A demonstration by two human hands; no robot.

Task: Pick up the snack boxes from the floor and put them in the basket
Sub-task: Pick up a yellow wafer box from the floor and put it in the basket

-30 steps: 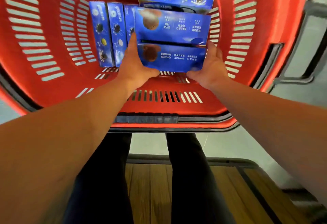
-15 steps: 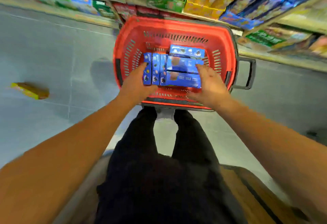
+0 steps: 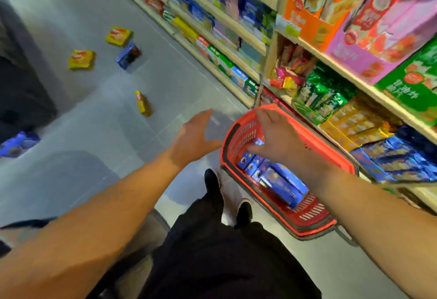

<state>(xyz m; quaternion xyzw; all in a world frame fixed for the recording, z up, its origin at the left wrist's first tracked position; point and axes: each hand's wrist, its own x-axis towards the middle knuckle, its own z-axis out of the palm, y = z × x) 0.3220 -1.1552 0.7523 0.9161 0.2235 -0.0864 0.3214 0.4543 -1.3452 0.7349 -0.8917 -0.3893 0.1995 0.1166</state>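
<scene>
A red basket stands on the floor at the foot of the shelves, with several blue snack boxes lying inside. My right hand hovers over the basket with spread fingers and holds nothing. My left hand is open above the bare floor, left of the basket. Loose boxes lie on the floor further off: a yellow one on its side, two flat yellow ones, a blue one between them, and another blue one at the far left.
Stocked shelves run along the right side of the aisle. The grey tiled floor stretches to the left. My legs and dark shoes stand just left of the basket. A dark shape fills the left edge.
Both hands have let go of the blue boxes, which now lie in the basket. The view has risen and swung left down the aisle; my left hand has moved off the basket.
</scene>
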